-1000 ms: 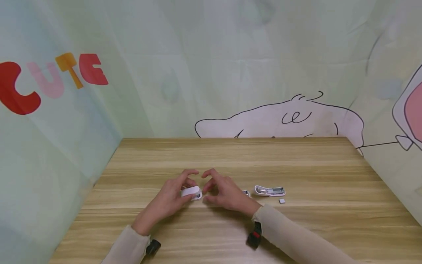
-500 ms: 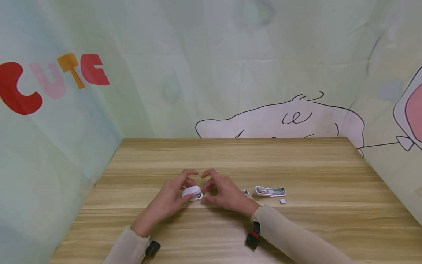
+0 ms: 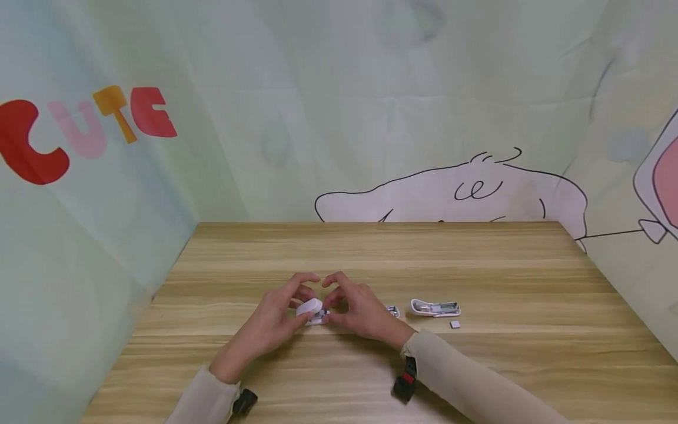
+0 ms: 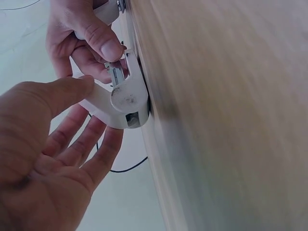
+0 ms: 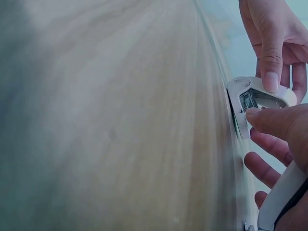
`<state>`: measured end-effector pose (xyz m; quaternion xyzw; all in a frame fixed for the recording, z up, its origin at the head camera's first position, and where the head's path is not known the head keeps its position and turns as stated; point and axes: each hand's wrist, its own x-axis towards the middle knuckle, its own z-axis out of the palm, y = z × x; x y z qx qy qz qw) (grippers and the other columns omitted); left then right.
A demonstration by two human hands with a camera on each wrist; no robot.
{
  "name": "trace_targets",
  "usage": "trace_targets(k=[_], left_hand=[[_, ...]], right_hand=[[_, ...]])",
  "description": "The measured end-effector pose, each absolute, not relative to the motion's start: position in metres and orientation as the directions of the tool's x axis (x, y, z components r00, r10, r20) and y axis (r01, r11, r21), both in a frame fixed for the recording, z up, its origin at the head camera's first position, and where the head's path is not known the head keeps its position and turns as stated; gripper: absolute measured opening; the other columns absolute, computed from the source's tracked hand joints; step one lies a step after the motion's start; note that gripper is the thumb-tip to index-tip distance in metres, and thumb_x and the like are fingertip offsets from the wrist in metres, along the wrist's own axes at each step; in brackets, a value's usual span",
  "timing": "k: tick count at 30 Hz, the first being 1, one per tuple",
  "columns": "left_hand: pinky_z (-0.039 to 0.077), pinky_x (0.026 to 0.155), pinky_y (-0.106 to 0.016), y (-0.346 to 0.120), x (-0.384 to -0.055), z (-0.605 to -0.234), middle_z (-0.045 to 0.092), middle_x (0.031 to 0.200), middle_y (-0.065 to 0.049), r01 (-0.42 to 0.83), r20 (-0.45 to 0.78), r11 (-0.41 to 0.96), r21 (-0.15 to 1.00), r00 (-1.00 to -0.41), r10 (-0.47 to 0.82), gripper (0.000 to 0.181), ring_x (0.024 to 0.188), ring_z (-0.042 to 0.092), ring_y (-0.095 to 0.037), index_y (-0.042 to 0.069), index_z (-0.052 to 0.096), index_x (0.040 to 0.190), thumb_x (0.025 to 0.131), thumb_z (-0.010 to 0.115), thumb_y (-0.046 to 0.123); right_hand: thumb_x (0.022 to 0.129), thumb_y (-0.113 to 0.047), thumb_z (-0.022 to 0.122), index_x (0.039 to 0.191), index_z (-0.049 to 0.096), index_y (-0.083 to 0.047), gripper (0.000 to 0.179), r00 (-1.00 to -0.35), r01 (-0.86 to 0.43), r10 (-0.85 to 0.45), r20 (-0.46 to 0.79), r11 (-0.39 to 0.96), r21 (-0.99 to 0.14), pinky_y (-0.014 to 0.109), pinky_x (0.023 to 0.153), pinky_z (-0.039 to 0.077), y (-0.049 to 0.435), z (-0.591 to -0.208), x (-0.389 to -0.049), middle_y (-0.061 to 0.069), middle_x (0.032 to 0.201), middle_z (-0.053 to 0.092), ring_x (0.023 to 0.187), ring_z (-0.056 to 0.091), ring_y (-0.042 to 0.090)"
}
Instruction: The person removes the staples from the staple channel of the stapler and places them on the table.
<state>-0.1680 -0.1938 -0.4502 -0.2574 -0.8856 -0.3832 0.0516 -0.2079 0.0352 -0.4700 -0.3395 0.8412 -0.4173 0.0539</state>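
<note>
A small white stapler (image 3: 312, 315) is between my two hands, its white top arm tilted up from the base. My left hand (image 3: 272, 312) pinches that top arm between thumb and fingers. In the left wrist view the stapler's rounded hinge end (image 4: 130, 98) faces me, with the metal staple rail (image 4: 115, 74) swung out between arm and base. My right hand (image 3: 362, 309) pinches at the inner metal part, its thumb (image 5: 274, 120) right at the rail in the right wrist view. The base stands at the tabletop.
Another white stapler (image 3: 435, 308), its metal inside showing, lies right of my right hand. A small whitish square piece (image 3: 455, 324) lies in front of it. A further white-and-metal item (image 3: 393, 311) shows partly behind my right wrist. The wooden table (image 3: 381, 253) meets a printed curtain.
The stapler's top arm has tilted up further from its base, and the stapler has shifted slightly right. My right fingers remain close at its inner part.
</note>
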Motion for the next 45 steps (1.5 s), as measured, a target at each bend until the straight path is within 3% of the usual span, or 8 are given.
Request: trace_targets(k=[16, 23, 29, 45], left_hand=[[0.062, 0.100, -0.037, -0.203, -0.160, -0.448, 0.059, 0.116, -0.003, 0.364, 0.175, 0.564, 0.741, -0.916, 0.360, 0.070, 0.115, 0.065, -0.022, 0.024, 0.042, 0.149, 0.095, 0.068, -0.013], [0.061, 0.103, -0.043, -0.208, -0.160, -0.450, 0.058, 0.116, -0.004, 0.380, 0.190, 0.570, 0.729, -0.912, 0.365, 0.067, 0.115, 0.063, -0.021, 0.022, 0.043, 0.149, 0.097, 0.067, -0.012], [0.059, 0.106, -0.044, -0.218, -0.159, -0.453, 0.061, 0.114, -0.003, 0.398, 0.225, 0.585, 0.706, -0.910, 0.347, 0.067, 0.111, 0.064, -0.020, 0.019, 0.045, 0.150, 0.095, 0.068, -0.012], [0.062, 0.100, -0.038, -0.237, -0.154, -0.452, 0.064, 0.116, -0.004, 0.345, 0.166, 0.631, 0.695, -0.931, 0.325, 0.068, 0.110, 0.067, -0.021, 0.013, 0.045, 0.153, 0.095, 0.074, -0.007]], right_hand=[[0.086, -0.007, 0.086, 0.126, 0.055, -0.010, 0.050, -0.776, -0.509, -0.604, 0.179, 0.434, -0.744, 0.036, 0.099, 0.052, 0.035, -0.470, -0.208, -0.001, 0.106, 0.084, 0.105, 0.076, 0.015], [0.087, -0.009, 0.085, 0.121, 0.055, -0.011, 0.045, -0.758, -0.537, -0.618, 0.207, 0.411, -0.737, 0.022, 0.080, 0.046, 0.035, -0.471, -0.210, -0.002, 0.103, 0.084, 0.092, 0.067, 0.014], [0.086, -0.009, 0.084, 0.118, 0.056, -0.013, 0.043, -0.749, -0.550, -0.624, 0.222, 0.399, -0.734, 0.020, 0.075, 0.045, 0.036, -0.474, -0.212, -0.003, 0.101, 0.083, 0.091, 0.067, 0.011], [0.091, -0.010, 0.080, 0.127, 0.066, -0.015, 0.039, -0.723, -0.577, -0.661, 0.201, 0.418, -0.702, 0.021, 0.076, 0.049, 0.036, -0.472, -0.210, -0.001, 0.105, 0.080, 0.092, 0.071, 0.011]])
